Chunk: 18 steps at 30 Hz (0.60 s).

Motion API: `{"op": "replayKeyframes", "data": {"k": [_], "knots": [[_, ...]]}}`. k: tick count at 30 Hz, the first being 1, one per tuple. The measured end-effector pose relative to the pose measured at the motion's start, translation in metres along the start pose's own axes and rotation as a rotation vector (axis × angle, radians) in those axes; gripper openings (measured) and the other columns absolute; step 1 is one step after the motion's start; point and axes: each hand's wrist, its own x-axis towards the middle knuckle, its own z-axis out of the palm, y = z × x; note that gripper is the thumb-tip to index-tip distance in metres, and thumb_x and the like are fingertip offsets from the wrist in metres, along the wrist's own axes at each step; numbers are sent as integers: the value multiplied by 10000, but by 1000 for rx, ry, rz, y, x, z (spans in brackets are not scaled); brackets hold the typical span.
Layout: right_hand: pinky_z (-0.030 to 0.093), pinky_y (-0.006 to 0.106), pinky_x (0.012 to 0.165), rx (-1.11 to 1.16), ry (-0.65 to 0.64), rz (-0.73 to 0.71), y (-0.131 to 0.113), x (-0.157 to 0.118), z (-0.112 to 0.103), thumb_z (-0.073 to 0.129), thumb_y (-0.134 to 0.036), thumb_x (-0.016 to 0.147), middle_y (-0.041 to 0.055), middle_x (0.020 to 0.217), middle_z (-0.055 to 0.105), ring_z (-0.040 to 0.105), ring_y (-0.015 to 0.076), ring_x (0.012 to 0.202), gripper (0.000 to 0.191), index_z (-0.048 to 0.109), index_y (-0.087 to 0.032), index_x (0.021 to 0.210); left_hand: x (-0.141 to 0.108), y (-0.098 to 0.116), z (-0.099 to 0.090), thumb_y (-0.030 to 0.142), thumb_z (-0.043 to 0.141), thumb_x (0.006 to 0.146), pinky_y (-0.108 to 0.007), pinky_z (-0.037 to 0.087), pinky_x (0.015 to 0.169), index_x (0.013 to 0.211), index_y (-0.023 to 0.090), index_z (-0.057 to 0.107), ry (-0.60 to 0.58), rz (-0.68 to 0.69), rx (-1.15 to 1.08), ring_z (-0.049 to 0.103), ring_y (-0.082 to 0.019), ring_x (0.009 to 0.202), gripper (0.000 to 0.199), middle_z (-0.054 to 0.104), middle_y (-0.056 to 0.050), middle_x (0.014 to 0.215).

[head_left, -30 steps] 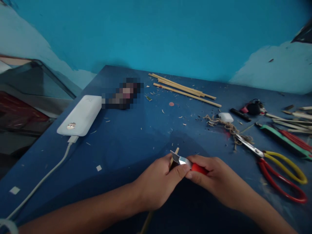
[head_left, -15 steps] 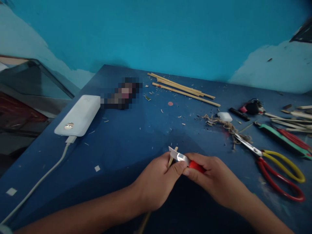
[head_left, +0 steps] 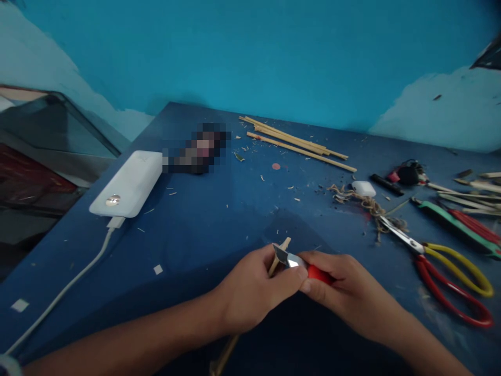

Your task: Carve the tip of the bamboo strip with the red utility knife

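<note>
My left hand [head_left: 250, 292] is closed around a thin wooden stick [head_left: 288, 242]. The stick's tip pokes out above the fingers, and its lower length slants out below the hand. In my right hand [head_left: 344, 282] is a utility knife [head_left: 319, 274] with a red handle, a metal collar and a short blade. That blade lies across the stick just below its tip. My left thumb presses at the knife's metal collar, close to my right fingers.
On the blue table [head_left: 219, 230] lie several wooden sticks [head_left: 297, 143] and shavings. At left, a white power bank [head_left: 127, 183] trails a cable. Scissors [head_left: 418, 245], twine [head_left: 364, 201], a white case [head_left: 364, 188] and a green-handled tool [head_left: 454, 224] lie to the right.
The knife blade has turned, now showing a darker face, and sits slightly lower on the stick. More of the stick's tip shows. The whole view has shifted a little.
</note>
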Motion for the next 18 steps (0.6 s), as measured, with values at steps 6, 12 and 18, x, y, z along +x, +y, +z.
{"op": "replayKeyframes", "data": {"k": [6,12,18], "knots": [[366,212,558,6,-2,17,1,-1,1,521,-327,888,-20,714,557,467,115,619,175,543,-193,777,-2,4,-2,386,457,840,-260,415,676,798,172,571,-6,26,77,513,-148,726,245,568,2,758],[365,216,558,-18,7,28,1,1,0,520,-315,887,-20,713,561,472,116,616,150,549,-194,803,-3,6,-3,368,430,857,-263,424,687,814,172,597,-40,57,98,556,-167,769,261,599,2,756],[367,217,560,-19,5,47,-2,0,2,505,-366,894,-19,726,578,479,114,618,215,552,-190,780,-4,3,-2,359,417,868,-271,434,702,870,169,613,-36,76,96,568,-177,793,273,617,-5,789]]}}
